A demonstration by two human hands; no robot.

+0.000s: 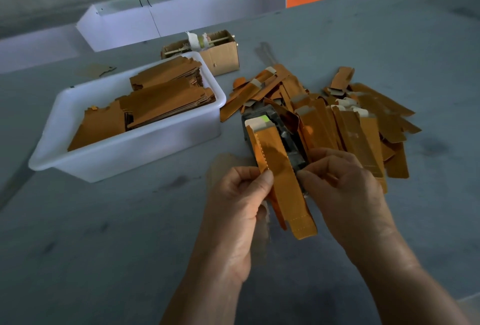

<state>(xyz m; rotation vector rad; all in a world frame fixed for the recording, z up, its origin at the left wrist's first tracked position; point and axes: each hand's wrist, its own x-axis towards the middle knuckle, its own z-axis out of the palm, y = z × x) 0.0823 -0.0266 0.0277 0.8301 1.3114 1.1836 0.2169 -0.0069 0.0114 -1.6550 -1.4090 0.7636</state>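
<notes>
Presently the gold foil carton is held in the air above the grey table, its long axis running away from the person, its pale tuck flap at the far end and its near flap hanging down towards the wrists; the left hand pinches the left long edge between thumb and forefinger about midway along, remaining fingers curled under; the right hand pinches the opposite long edge at roughly the same level, its other fingers likewise curled. Judged by appearance, the carton is thin card, very light, stiff along its creases yet easily dented on its flat panels; the metallic face looks slick and liable to show marks, so hold is best taken on the folded edges, not on the panels or the loose end flaps. A dark device, purpose not determinable, lies on the table directly beneath; a pile of like cartons lies to the right; a white plastic tub of flat blanks stands to the left.
</notes>
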